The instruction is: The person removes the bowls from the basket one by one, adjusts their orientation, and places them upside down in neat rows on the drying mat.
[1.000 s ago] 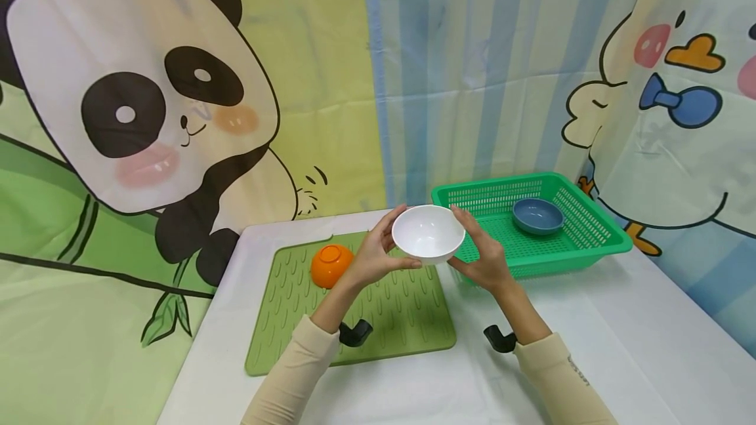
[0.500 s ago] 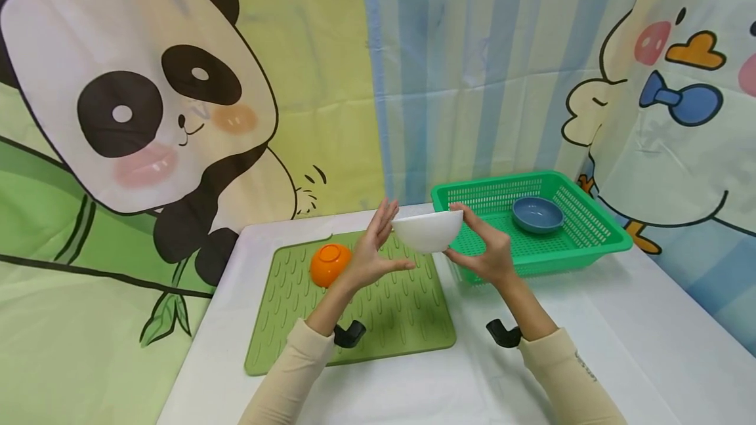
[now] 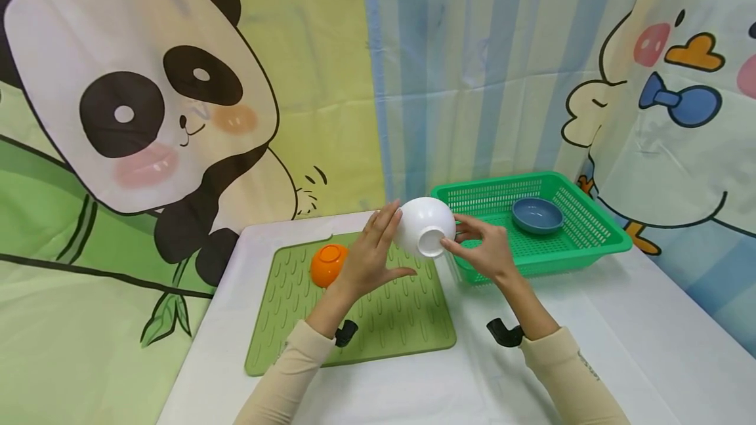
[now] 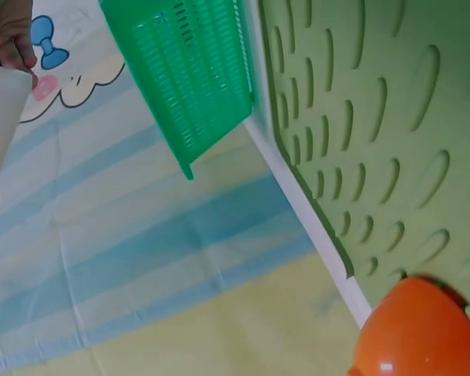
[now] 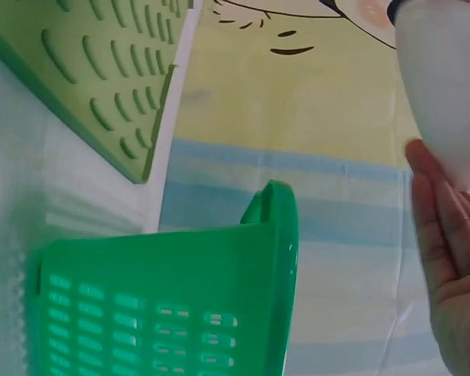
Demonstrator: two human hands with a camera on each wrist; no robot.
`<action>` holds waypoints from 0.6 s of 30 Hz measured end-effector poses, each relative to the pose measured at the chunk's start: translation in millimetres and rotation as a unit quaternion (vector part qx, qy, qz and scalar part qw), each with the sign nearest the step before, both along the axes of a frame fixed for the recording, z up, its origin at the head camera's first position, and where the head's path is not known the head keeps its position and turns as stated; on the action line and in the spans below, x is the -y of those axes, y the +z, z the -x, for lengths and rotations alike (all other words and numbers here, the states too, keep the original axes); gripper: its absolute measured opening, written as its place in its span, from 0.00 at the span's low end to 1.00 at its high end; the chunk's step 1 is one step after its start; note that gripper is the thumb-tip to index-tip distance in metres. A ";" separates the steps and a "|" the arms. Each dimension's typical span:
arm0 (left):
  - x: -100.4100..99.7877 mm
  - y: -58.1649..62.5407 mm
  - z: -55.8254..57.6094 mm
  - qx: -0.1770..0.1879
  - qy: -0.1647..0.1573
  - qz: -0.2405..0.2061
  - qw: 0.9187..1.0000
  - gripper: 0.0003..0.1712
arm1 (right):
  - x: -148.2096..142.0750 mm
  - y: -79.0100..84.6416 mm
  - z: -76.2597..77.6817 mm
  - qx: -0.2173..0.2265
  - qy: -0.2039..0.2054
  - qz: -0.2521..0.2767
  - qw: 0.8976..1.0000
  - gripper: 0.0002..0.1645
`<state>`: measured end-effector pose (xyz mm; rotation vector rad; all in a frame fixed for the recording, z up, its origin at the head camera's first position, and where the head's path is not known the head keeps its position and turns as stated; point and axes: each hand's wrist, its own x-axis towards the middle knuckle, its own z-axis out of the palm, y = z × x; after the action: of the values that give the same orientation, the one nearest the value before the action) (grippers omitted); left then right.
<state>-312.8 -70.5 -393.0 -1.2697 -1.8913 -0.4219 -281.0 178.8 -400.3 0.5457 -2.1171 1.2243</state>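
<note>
A white bowl point(image 3: 424, 223) is tilted above the drying mat point(image 3: 378, 320), its round base facing the head camera. My right hand point(image 3: 487, 251) holds it at its right side, the thumb at the base ring and the fingers behind. On the bowl's left, my left hand point(image 3: 369, 254) has straight fingers touching the rim area, its thumb held apart. An upside-down orange bowl point(image 3: 328, 266) lies on the mat behind the left hand. In the right wrist view the white bowl point(image 5: 446, 86) is partly cut off above the right-hand fingers point(image 5: 435, 219).
At the back right stands a green plastic basket point(image 3: 590, 241) with a shallow blue bowl point(image 3: 537, 215) inside. Mat and basket sit on a white-covered table point(image 3: 590, 340). Cartoon-printed curtains point(image 3: 461, 84) hang behind and at the sides.
The white bowl has turned from showing its inside, through a side view, to showing its base. My left thumb has come away from it. My right hand's grip has shifted toward the base.
</note>
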 end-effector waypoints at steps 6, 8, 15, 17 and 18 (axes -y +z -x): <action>-7.3 -5.8 1.0 0.076 -0.017 -0.001 0.997 0.76 | -0.5 0.4 -0.2 0.119 0.005 0.010 0.993 0.26; -8.7 -7.8 1.0 0.120 -0.021 -0.003 0.993 0.78 | -1.2 1.8 -0.2 0.162 0.013 0.011 0.987 0.25; -11.5 -18.7 -0.9 0.288 -0.041 -0.010 0.957 0.78 | -2.3 4.6 0.2 0.278 0.006 -0.041 0.960 0.30; -12.1 -21.9 -1.5 0.310 -0.038 -0.009 0.950 0.76 | -2.2 4.4 -0.3 0.300 0.008 -0.048 0.953 0.32; -12.3 -23.5 -1.8 0.318 -0.039 -0.009 0.947 0.76 | -1.8 4.3 -0.6 0.309 0.011 -0.051 0.950 0.33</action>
<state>-311.0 -58.2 -416.5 -1.2939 -2.3545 -0.9811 -280.5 180.7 -395.9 0.2386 -2.7068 1.4377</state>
